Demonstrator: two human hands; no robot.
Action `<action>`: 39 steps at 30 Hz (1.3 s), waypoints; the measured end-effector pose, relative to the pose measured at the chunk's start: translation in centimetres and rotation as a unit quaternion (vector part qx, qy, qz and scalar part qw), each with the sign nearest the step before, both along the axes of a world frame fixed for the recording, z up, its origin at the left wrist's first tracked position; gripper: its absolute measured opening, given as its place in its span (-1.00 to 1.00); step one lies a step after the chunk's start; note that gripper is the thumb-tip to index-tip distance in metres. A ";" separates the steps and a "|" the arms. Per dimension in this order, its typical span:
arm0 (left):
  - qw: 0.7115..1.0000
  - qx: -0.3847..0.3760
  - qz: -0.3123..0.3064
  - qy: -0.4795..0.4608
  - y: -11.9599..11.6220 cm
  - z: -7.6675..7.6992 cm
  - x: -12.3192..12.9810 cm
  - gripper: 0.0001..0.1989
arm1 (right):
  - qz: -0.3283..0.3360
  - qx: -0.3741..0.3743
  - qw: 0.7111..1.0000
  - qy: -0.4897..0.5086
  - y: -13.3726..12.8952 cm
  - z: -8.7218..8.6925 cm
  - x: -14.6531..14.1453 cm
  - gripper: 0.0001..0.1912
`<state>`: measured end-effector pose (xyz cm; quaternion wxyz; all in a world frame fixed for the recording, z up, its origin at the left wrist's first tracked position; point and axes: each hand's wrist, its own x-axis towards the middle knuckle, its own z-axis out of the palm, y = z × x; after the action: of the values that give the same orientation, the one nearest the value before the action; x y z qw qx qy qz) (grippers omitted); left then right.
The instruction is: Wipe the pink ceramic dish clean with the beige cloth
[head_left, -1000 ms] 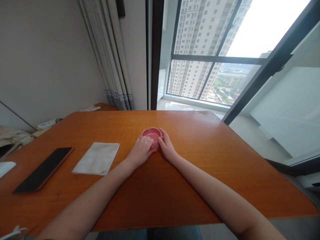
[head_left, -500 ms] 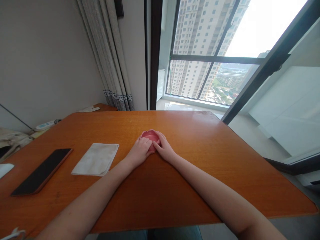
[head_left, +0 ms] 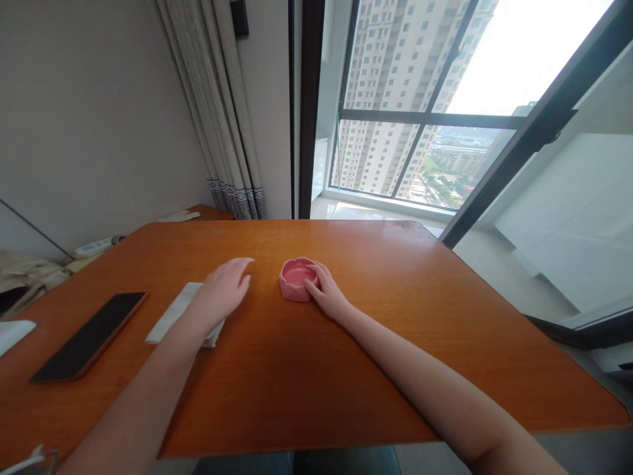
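A pink bowl-like dish with an angular rim stands upright near the middle of the brown wooden table. My right hand grips its right side, thumb and fingers at the rim. To the left, my left hand is apart from the dish, its fingers spread and holding nothing. It hovers over the right part of a folded white cloth, partly hiding it.
A black flat slab with a reddish edge lies on the left of the table. A white object and a white cable are at the left edge. Behind stand a curtain and a window.
My left hand has let go of the pink dish and moved left to above the cloth. My right hand stays on the dish.
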<state>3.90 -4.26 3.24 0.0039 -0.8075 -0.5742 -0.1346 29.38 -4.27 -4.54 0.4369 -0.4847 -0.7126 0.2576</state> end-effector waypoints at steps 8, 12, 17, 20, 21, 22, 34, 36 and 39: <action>0.963 -0.086 0.243 0.084 -0.8 -4.3 -12.6 -0.63 | -0.009 0.004 1.000 0.002 0.1 -0.1 0.0 -0.59; 0.974 -0.089 0.206 -0.013 -0.7 -5.6 -13.6 -0.41 | -0.007 0.011 1.000 0.002 0.2 -0.5 0.0 -0.59; 0.964 -0.104 0.152 -0.190 -0.7 -3.0 -10.7 -0.40 | -0.055 0.063 0.996 -0.014 -0.3 0.2 0.0 -0.51; 0.961 -0.099 0.072 -0.249 -2.1 0.3 -7.1 -0.41 | -0.050 0.157 0.985 -0.051 -1.5 2.0 -0.2 -0.46; 0.959 -0.114 0.019 -0.258 -2.7 1.4 -5.7 -0.42 | -0.025 0.175 0.982 -0.061 -2.1 2.7 -0.4 -0.40; 0.953 -0.139 -0.036 -0.267 -3.3 2.4 -4.4 -0.43 | 0.010 0.176 0.982 -0.062 -2.7 3.4 -0.7 -0.31; 0.809 -0.092 -0.043 -0.579 -0.8 -1.8 6.3 -0.68 | -0.101 -0.064 0.945 0.305 -3.9 5.9 -1.0 -0.64; 0.803 -0.117 -0.011 -0.584 -0.1 -3.6 6.7 -0.70 | -0.176 0.066 0.955 0.231 -3.3 5.9 0.1 -0.65; 0.808 -0.171 -0.003 -0.563 0.4 -5.9 6.9 -0.64 | -0.105 0.186 0.977 -0.018 -2.8 5.3 0.9 -0.62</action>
<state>10.79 -3.82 -2.67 -0.4587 -0.5792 -0.4872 -0.4656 30.27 -7.03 0.79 0.5314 -0.4717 -0.7007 0.0642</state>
